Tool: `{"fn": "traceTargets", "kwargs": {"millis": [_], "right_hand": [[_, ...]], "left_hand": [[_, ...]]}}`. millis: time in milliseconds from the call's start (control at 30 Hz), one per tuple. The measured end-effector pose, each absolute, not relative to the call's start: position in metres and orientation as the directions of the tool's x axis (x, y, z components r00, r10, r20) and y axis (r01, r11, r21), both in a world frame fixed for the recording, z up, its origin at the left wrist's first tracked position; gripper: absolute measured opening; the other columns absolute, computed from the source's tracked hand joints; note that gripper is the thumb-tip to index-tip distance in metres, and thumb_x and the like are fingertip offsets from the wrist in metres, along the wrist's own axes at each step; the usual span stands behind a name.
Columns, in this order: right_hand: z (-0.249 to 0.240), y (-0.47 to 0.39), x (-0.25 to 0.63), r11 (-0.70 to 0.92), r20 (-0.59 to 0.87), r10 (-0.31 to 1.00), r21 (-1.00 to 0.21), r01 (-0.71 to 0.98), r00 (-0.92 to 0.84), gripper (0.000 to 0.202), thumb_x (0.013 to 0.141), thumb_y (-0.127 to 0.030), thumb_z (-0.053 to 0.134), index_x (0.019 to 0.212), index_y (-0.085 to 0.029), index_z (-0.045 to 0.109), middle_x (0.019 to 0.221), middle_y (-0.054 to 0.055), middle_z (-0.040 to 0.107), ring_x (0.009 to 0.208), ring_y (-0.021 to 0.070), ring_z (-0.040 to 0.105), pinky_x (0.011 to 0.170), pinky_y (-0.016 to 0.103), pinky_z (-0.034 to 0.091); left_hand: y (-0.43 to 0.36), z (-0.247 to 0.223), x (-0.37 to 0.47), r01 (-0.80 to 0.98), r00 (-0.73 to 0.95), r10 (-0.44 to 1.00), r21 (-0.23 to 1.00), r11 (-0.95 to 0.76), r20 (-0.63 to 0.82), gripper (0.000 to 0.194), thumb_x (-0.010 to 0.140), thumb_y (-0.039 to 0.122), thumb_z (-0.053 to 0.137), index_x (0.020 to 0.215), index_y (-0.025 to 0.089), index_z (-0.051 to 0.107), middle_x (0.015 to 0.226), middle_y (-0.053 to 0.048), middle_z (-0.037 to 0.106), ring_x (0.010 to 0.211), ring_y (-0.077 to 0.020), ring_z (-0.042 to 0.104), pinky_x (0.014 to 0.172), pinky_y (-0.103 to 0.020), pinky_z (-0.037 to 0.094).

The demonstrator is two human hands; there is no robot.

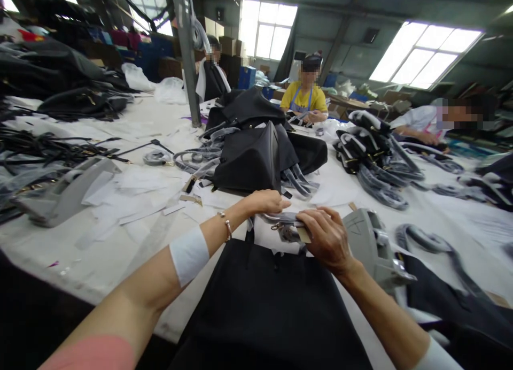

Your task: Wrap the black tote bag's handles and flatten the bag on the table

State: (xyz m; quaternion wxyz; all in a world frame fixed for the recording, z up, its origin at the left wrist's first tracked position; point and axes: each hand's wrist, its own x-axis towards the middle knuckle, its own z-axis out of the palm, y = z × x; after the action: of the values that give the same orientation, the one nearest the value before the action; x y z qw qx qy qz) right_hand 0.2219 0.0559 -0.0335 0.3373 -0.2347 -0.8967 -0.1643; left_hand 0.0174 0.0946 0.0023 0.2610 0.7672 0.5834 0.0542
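tape dispenser (pixel 66 191) lies far left on the white table (pixel 132 129), w/ paper scraps (pixel 132 196) just beside it and a tangle of black straps (pixel 48 148) behind. left hand (pixel 266 202) comes in from lower left, bracelet on wrist, fingers curled down onto the plastic-wrapped handle (pixel 280 218), which sits at the top edge of the black bag (pixel 264 300) lying flat in front of the person. right hand (pixel 326 236) is closed over the handle's other end, thumb + fingers pinching it near a small tan tag; hardware under the fingers too blurred to tell. second grey tape dispenser (pixel 372 247) touches the right hand's outer side. behind, mid-table, stands a pile of black bags (pixel 256 156); further right a heap of wrapped handles (pixel 372 151). co-workers sit at the far edge.
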Motion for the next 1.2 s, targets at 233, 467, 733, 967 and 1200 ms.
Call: {"fn": "traceTargets", "kwargs": {"millis": [233,467,733,967,1200], "right_hand": [[-0.033,0.060,0.228,0.825,0.702,0.318,0.126,0.551,-0.637,0.023,0.090,-0.009,0.050,0.108,-0.021,0.059,0.098,0.005,0.073,0.091,0.0190,0.067,0.097,0.039,0.041],[-0.036,0.057,0.228,0.823,0.694,0.364,0.072,0.563,-0.621,0.024,0.091,-0.010,0.050,0.106,-0.023,0.061,0.099,0.004,0.073,0.092,0.0196,0.066,0.097,0.041,0.040],[-0.045,0.048,0.227,0.834,0.653,0.347,0.113,0.539,-0.673,0.020,0.094,-0.010,0.051,0.105,-0.022,0.063,0.096,0.002,0.073,0.090,0.0193,0.063,0.097,0.041,0.039],[-0.047,0.044,0.228,0.851,0.644,0.367,0.060,0.522,-0.671,0.022,0.094,-0.012,0.053,0.109,-0.024,0.064,0.099,0.002,0.073,0.093,0.0188,0.062,0.100,0.042,0.038],[-0.048,0.044,0.220,0.821,0.605,0.493,-0.086,0.564,-0.625,0.017,0.093,-0.015,0.055,0.099,-0.024,0.068,0.092,0.002,0.072,0.087,0.0196,0.060,0.092,0.041,0.039]], "left_hand": [[0.101,-0.021,0.034,0.595,0.420,0.875,0.801,-0.066,-0.240,0.045,0.091,0.048,0.048,0.075,0.013,0.070,0.071,-0.003,0.067,0.060,-0.0128,0.054,0.058,-0.024,0.042],[0.089,-0.033,0.049,0.516,0.258,0.964,0.853,-0.076,-0.070,0.029,0.083,0.029,0.055,0.058,0.015,0.057,0.058,0.001,0.052,0.057,-0.0115,0.046,0.055,-0.023,0.034],[0.071,-0.059,0.054,0.486,0.132,0.991,0.869,-0.091,0.030,0.025,0.083,0.027,0.048,0.061,0.017,0.055,0.062,0.001,0.053,0.063,-0.0136,0.047,0.060,-0.025,0.033],[0.066,-0.063,0.037,0.329,0.323,0.946,0.940,-0.090,-0.022,0.026,0.081,0.037,0.052,0.069,0.015,0.057,0.062,0.003,0.052,0.058,-0.0108,0.046,0.055,-0.022,0.036],[0.064,-0.078,0.041,0.314,0.188,0.982,0.945,-0.088,0.029,0.021,0.079,0.036,0.054,0.074,0.016,0.056,0.070,0.001,0.056,0.067,-0.0132,0.052,0.061,-0.023,0.040]]}}
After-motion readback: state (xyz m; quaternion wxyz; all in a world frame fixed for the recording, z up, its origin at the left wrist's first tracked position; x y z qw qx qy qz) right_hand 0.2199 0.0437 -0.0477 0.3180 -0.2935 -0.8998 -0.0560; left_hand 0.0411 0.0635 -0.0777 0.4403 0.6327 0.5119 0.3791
